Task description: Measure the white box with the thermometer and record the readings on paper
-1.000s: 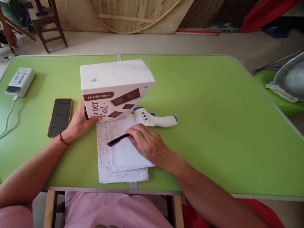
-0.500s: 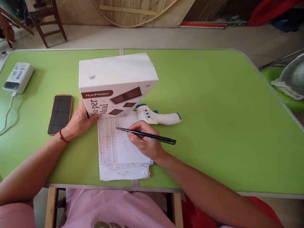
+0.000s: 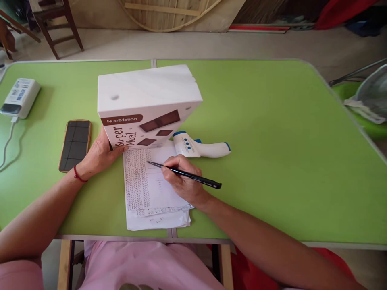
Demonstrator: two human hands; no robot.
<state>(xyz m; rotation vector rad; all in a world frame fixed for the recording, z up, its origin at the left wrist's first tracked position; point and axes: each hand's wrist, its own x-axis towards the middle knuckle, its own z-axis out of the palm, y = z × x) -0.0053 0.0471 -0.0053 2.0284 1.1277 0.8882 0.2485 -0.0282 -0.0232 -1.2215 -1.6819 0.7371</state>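
Note:
My left hand (image 3: 101, 155) grips the lower left corner of a white box (image 3: 145, 90) marked "NutriMotion", thumb on its front; the other fingers are mostly hidden behind it. The box stands at the top of a stack of papers (image 3: 169, 189) and covers part of it. Small handwriting fills the left side of the top sheet. In my right hand (image 3: 184, 177) is a black pen (image 3: 196, 177), its tip at the edge of the written columns. Just beyond that hand lies a white and blue infrared thermometer (image 3: 199, 147).
A smartphone (image 3: 75, 146) rests left of my left hand. Farther left is a white power bank (image 3: 21, 96) with a cable. The green table (image 3: 272, 141) spans the view; a chair (image 3: 56, 24) and a green basin (image 3: 371, 125) stand beyond its edges.
The rear end of the pen has swung slightly down towards me, while its tip stays at nearly the same spot. The left hand and box look nearly unchanged; the view has shifted slightly.

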